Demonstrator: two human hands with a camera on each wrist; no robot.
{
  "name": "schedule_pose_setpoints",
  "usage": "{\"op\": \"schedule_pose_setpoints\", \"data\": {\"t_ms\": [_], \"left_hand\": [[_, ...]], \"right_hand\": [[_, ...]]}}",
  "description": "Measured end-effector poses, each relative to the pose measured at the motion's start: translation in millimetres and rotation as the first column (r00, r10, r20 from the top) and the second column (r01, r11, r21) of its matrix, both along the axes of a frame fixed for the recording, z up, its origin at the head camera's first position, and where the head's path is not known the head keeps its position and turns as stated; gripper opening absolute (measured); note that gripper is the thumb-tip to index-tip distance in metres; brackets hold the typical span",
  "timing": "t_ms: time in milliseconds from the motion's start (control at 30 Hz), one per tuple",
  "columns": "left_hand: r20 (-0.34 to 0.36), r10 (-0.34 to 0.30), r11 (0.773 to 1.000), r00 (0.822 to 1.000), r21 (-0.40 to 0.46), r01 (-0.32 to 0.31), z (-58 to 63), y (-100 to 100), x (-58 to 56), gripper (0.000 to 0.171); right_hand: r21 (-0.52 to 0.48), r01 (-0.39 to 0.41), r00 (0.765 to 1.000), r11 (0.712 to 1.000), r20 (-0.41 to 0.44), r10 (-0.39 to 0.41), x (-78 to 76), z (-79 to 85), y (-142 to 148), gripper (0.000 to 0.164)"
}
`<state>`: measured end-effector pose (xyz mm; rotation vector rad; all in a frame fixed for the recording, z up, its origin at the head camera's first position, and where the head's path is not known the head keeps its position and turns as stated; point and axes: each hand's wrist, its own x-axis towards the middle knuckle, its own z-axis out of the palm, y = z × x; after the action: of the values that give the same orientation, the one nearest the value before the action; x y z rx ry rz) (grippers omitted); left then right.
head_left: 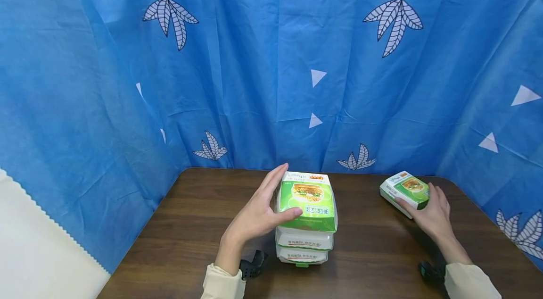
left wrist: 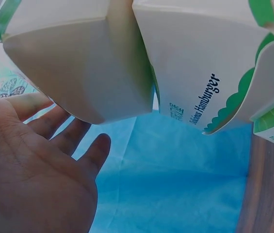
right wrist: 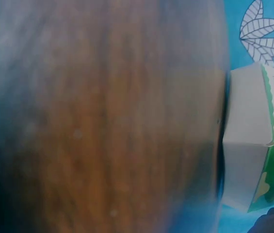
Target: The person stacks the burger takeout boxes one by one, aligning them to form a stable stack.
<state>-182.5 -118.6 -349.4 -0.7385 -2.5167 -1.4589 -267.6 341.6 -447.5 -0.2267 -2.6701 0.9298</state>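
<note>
In the head view, a stack of green and white hamburger boxes [head_left: 307,200] stands near the middle of the table, its green lid facing up. My left hand [head_left: 259,209] is at the stack's left side with fingers spread and fairly straight, the thumb reaching over the front of the top box. The left wrist view shows the palm and fingers [left wrist: 95,150] beside the white side of a box [left wrist: 83,68]. Toward the far right, my right hand [head_left: 432,216] grips another hamburger box [head_left: 400,188] between thumb and fingers. The right wrist view has that box at its right edge.
The dark wooden table [head_left: 203,223] reaches back to a blue patterned curtain [head_left: 254,77] that hangs behind it and along both sides. A white scalloped-edge cloth [head_left: 42,242] lies at the lower left. Black bands are on both wrists.
</note>
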Motion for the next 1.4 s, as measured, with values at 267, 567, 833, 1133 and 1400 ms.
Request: {"op": "schedule_pose_setpoints", "data": {"t_ms": [267, 567, 833, 1133, 1400], "left_hand": [[0.006, 0.003, 1.0, 1.0, 0.003, -0.003, -1.1, 0.3, -0.1, 0.095], [0.015, 0.006, 1.0, 1.0, -0.002, -0.006, -1.4, -0.1, 0.1, 0.094], [0.023, 0.014, 1.0, 1.0, -0.003, -0.014, -1.2, -1.7, 0.7, 0.093], [0.015, 0.017, 1.0, 1.0, -0.003, -0.017, -0.8, -2.7, 0.9, 0.094], [0.018, 0.016, 1.0, 1.0, -0.002, -0.016, -0.1, -2.5, 1.9, 0.093]], "right_hand": [[0.002, -0.013, 1.0, 1.0, 0.007, 0.013, -2.0, -3.5, 7.8, 0.116], [0.0, -0.011, 1.0, 1.0, 0.025, 0.011, -4.0, -6.2, 11.5, 0.116], [-0.028, 0.002, 1.0, 1.0, 0.025, -0.002, -5.2, -11.2, 11.0, 0.114], [-0.049, -0.007, 1.0, 0.999, -0.013, 0.006, -4.5, -18.7, 11.7, 0.111], [-0.056, 0.03, 1.0, 0.998, 0.003, -0.03, -3.2, -13.9, 10.2, 0.111]]}}
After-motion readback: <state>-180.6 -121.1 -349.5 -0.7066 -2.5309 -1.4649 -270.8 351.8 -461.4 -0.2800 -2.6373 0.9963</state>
